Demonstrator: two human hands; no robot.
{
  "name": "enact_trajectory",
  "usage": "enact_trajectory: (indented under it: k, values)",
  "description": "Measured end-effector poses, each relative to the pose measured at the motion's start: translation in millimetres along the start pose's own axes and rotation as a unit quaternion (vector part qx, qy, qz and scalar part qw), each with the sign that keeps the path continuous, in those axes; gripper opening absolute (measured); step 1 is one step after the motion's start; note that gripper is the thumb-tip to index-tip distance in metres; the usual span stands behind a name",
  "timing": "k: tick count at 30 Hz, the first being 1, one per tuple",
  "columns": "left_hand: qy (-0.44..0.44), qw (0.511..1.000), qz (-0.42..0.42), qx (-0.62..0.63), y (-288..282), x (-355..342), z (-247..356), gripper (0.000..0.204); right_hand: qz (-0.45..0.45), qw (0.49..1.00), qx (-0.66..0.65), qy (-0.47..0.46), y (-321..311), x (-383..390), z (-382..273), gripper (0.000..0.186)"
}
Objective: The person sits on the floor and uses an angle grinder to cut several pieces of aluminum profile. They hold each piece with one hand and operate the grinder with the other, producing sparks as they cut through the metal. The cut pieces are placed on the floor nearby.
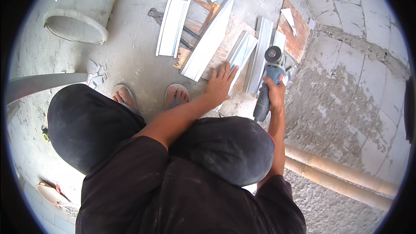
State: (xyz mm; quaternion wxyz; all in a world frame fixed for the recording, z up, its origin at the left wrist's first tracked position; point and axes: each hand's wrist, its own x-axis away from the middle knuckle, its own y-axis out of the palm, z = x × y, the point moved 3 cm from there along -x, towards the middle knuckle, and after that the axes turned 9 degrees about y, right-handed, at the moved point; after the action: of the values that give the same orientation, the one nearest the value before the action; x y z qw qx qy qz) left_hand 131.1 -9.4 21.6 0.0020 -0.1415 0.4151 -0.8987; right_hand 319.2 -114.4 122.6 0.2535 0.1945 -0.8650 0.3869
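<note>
Head view: blue-and-black angle grinder [274,73] right of centre, long axis steep, dark round disc [273,54] at the top, tail down-left. Right hand [275,92] wrapped round its body. Left hand [219,86] palm down, fingers slightly spread, at the lower end of a short white channel strip [245,48] slanting up-right. Longer white strip [210,39] lies left of that. Grinder partly blocks a small white offcut [279,39]; reddish-brown board [299,41] beyond, upper right.
</note>
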Motion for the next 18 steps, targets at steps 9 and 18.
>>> enact_trajectory:
  k: [9, 18]
  values:
    - [-0.098, 0.979, 0.087, 0.154, -31, -25, -12, 0.102, 0.062, 0.992, -0.098, 0.041, -44, 53, 53, 0.034]
    - [-0.019, 0.983, -0.023, 0.183, -167, -22, -134, 0.107, 0.020, 0.995, -0.091, 0.048, -49, 62, 58, 0.037]
